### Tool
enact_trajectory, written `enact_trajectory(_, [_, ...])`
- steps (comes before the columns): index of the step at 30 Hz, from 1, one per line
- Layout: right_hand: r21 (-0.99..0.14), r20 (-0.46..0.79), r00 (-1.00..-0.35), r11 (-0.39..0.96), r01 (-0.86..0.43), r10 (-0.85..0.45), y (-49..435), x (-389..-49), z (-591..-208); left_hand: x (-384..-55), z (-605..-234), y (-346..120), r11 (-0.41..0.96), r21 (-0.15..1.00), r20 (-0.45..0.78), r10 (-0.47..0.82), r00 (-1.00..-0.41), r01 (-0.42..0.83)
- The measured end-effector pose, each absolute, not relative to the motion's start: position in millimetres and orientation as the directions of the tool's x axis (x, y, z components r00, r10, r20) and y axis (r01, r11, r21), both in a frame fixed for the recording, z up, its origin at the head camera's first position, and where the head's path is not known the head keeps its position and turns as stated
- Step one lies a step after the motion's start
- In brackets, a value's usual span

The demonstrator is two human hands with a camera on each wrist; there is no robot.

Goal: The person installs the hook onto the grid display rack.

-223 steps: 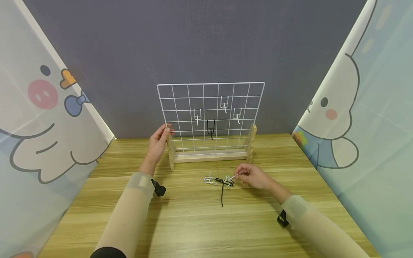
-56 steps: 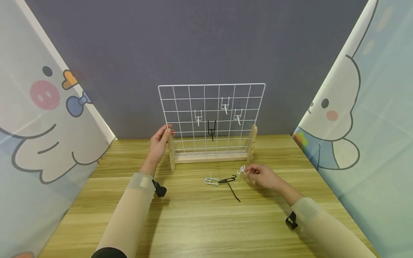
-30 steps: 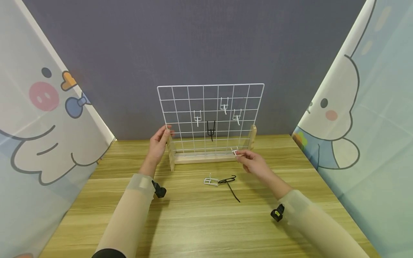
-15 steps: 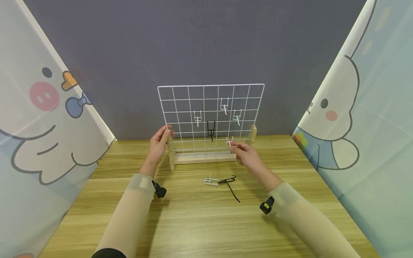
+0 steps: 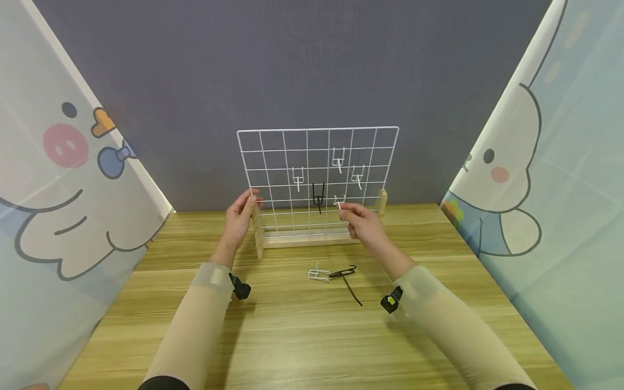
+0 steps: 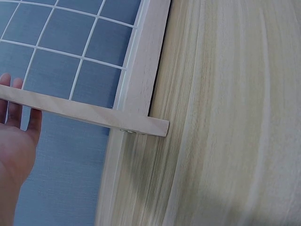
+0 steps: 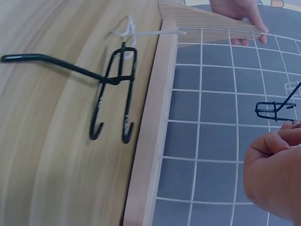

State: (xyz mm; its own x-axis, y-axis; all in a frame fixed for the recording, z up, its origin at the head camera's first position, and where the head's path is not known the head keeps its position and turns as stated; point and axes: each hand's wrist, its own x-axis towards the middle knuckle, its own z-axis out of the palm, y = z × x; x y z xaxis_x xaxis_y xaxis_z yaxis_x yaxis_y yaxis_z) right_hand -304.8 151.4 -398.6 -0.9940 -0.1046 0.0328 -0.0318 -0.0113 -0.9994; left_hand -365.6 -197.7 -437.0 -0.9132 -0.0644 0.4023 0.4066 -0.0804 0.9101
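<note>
Right hand point(image 5: 365, 223) has a small white metal wire hook point(image 5: 339, 203) pinched in its fingertips, up against or just in front of the upright white wire grid panel point(image 5: 318, 129), can't tell which. Left hand point(image 5: 238, 218)'s got the pale wooden side post point(image 5: 258, 232) between thumb and fingers. 2 loose hooks, 1 white point(image 5: 318, 274), 1 black point(image 5: 346, 281), lie on the wood-grain table point(image 5: 292, 336).

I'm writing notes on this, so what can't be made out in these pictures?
- Head view: the right hand covers part of the white hook it pinches; whether that touches the wire grid is too small to tell.
- Left wrist view: the left edge cuts off part of the left hand, and the left wooden upright hides parts of its fingers.
- Right wrist view: the right edge crops the right hand.
</note>
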Motion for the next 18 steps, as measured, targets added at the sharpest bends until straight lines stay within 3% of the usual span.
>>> enact_trajectory(18, [-0.997,0.063,-0.996,-0.047,-0.060,-0.059,140,-320,-385,-367,-438,-198,-0.096,0.904,0.413,-0.051,-0.909,0.416])
